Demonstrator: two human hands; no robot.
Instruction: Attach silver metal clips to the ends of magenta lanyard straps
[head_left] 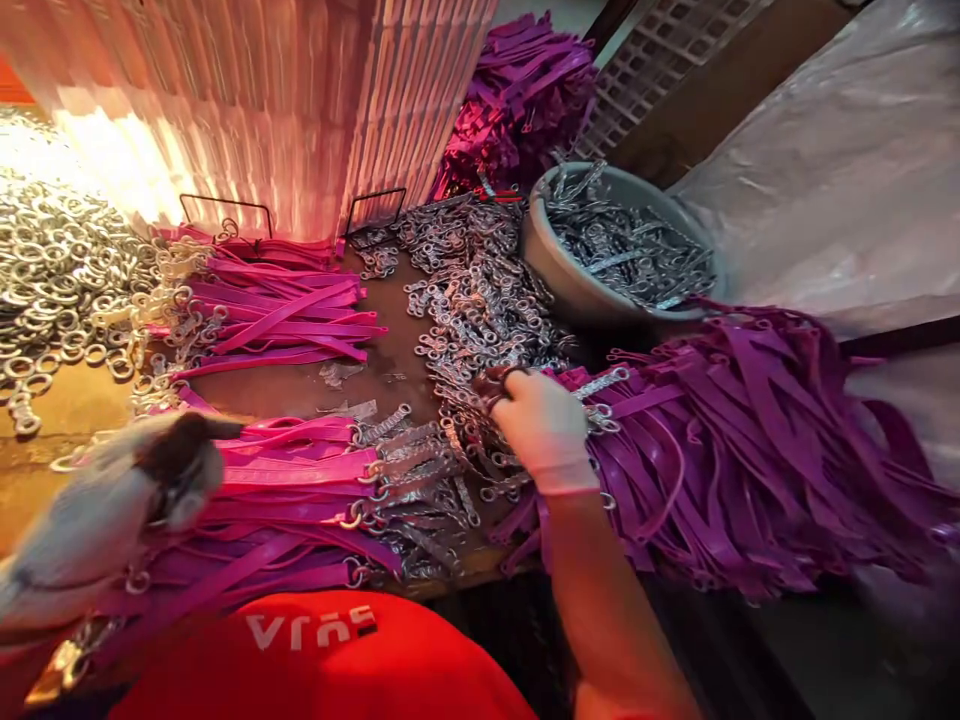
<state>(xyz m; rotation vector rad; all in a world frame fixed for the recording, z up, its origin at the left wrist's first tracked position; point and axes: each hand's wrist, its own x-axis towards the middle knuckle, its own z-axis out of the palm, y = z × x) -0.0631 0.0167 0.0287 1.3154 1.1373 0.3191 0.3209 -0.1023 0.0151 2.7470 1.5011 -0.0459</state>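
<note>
My right hand (544, 430), in a pale glove with dark fingertips, reaches into a heap of small silver metal links (480, 300). Its fingers are pinched together, and what they hold is hidden. My left hand (176, 475), also gloved and dark at the fingers, is curled over the left end of a row of magenta straps (300, 470). Motion blurs it, and I cannot make out what is in its grip. Rings at the right ends of these straps join them to silver link pieces (420, 470). Beside my right wrist lies a large pile of purple straps (735, 440).
A grey bucket (536, 235) of silver chain pieces stands behind the links. Silver rings (60, 270) are heaped at the left under bright light. More magenta straps (285, 310) lie before a ribbed translucent panel (247, 110). Another purple strap pile (525, 90) sits at the back.
</note>
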